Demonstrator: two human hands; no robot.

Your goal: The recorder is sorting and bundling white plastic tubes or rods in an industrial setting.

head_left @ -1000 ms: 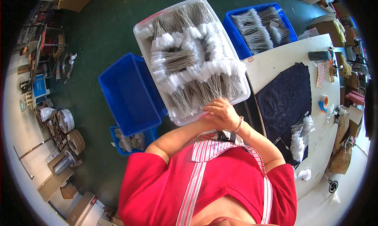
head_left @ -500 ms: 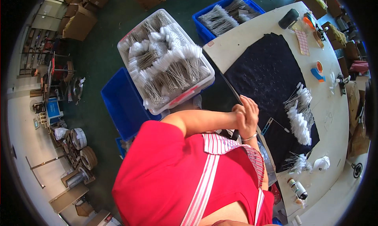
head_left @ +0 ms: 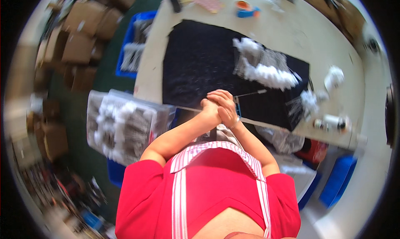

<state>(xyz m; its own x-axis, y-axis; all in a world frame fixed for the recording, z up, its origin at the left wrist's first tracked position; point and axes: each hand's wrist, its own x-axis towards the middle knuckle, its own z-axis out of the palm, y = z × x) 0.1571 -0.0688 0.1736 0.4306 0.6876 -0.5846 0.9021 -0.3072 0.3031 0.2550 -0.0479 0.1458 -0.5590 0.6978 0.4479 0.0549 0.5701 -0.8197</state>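
My left hand (head_left: 210, 108) and my right hand (head_left: 227, 107) are clasped together in front of my body, at the near edge of the worktable. The right hand, with a bracelet at its wrist, wraps over the left, whose fingers are mostly hidden. Beyond them a black cloth (head_left: 196, 64) covers part of the table. Just past the right hand lie a blue tool (head_left: 238, 107), partly hidden, and a single thin wire piece with a white end (head_left: 258, 92). Piles of similar white-ended wire pieces (head_left: 271, 75) rest on the cloth.
A pale bin (head_left: 93, 146) packed with white-ended wire pieces stands at the left; a blue crate (head_left: 121, 66) is behind it. On the table are orange and blue tape rolls (head_left: 246, 10), a white bottle (head_left: 333, 120) and a smaller pile (head_left: 309, 102). Cardboard boxes (head_left: 79, 47) stack at far left.
My view has swung to the right, so the table now lies straight ahead and the bin sits farther left. My hands stay clasped together.
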